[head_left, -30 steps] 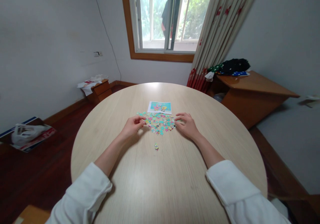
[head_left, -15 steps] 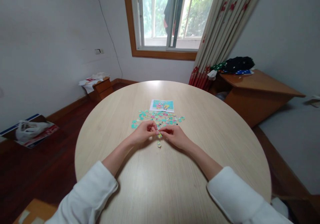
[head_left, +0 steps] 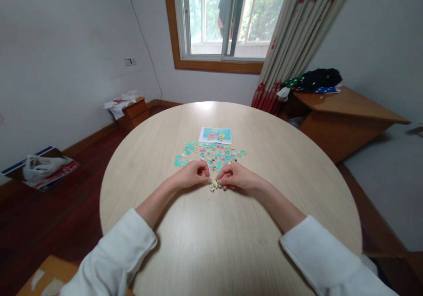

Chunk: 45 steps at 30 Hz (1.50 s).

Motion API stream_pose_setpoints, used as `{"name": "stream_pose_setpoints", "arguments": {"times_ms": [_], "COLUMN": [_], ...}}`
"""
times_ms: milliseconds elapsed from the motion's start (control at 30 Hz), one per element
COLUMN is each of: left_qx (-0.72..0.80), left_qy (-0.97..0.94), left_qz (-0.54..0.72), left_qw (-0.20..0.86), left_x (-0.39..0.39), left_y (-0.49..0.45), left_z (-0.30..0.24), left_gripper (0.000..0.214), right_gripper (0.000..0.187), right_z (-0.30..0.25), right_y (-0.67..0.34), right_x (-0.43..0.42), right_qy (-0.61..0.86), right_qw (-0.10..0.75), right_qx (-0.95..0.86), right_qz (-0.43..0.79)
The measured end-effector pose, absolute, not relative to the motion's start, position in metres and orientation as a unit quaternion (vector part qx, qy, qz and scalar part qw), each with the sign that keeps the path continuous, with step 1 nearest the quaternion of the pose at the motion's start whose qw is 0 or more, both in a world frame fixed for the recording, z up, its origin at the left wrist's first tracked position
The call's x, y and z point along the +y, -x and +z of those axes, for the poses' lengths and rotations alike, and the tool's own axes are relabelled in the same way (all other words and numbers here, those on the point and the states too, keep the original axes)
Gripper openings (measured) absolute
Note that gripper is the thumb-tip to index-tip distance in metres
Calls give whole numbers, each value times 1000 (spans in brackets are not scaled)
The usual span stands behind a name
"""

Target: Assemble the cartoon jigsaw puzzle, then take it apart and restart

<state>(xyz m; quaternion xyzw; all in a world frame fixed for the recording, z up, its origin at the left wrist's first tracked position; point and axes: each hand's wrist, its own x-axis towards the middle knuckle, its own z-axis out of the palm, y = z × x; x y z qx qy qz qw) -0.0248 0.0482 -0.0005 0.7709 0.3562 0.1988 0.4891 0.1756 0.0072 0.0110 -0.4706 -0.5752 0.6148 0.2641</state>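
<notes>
Over the middle of the table, my right hand [head_left: 236,175] pinches a small yellow-green puzzle piece [head_left: 217,184] between thumb and finger. Right beside that piece, a second yellowish puzzle piece [head_left: 212,188] lies on the tabletop; whether the two are joined I cannot tell. My left hand [head_left: 193,174] is closed in a pinch, its fingertips at the left edge of these pieces, and what they grip is hidden. Just beyond both hands spreads a pile of loose puzzle pieces [head_left: 223,153], mostly turquoise with some pink and yellow.
A printed picture sheet [head_left: 216,135] with cartoon figures lies behind the pile on the round wooden table [head_left: 148,155]. A wooden cabinet [head_left: 350,111] with clothes on it stands at the right. On the left floor rests a plastic bag [head_left: 42,167] on flat boards.
Both hands have come slightly nearer with the yellow-green piece, which is now down beside the second piece. My left fingers have drawn off it a little. The view has shifted slightly.
</notes>
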Motion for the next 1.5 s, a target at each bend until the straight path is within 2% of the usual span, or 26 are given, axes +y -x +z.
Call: {"name": "stream_pose_setpoints", "arguments": {"times_ms": [467, 1033, 1500], "left_qx": [357, 352, 349], "left_qy": [-813, -813, -818], "left_qz": [148, 137, 132], "left_qw": [436, 443, 438], "left_x": [45, 46, 47], "left_y": [23, 22, 22], "left_z": [2, 1, 0], "left_gripper": [20, 22, 21], "right_gripper": [7, 19, 18], "right_z": [13, 15, 5], "right_y": [-169, -159, -161], "right_x": [9, 6, 7], "right_qy": [509, 565, 592], "right_qw": [227, 204, 163], "right_qx": [-581, -582, -641], "right_qz": [594, 549, 460]}}
